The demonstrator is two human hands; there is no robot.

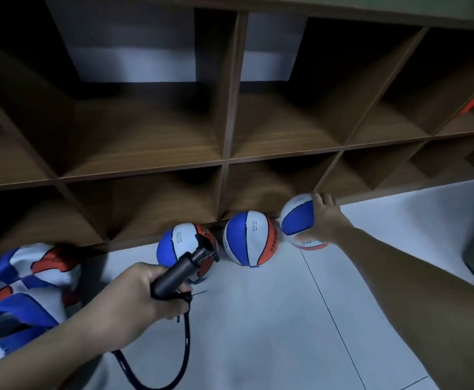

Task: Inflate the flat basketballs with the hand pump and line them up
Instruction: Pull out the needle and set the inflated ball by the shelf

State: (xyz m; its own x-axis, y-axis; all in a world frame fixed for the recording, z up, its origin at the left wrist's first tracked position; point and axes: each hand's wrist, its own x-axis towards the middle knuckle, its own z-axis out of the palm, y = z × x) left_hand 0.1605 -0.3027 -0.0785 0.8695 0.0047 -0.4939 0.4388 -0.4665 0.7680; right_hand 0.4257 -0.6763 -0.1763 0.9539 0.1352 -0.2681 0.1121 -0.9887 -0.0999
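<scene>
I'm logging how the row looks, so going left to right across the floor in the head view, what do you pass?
Flat balls → left hand gripping the pump → first round ball → second ball → third ball → right hand holding it.

- Left ball (186, 249): blue, white and orange panels, small dark print on the white.
- Middle ball (249, 237): same blue, white, orange panels.
- Right ball (297, 220): blue and white, orange at the base.
- Flat balls (24, 291): blue, white, orange patches.
- Pump (178, 273): dark grey; hose (185, 347) black.
- Shelf (230, 108): brown wood grain.
- Floor (272, 319): pale grey tiles.
</scene>
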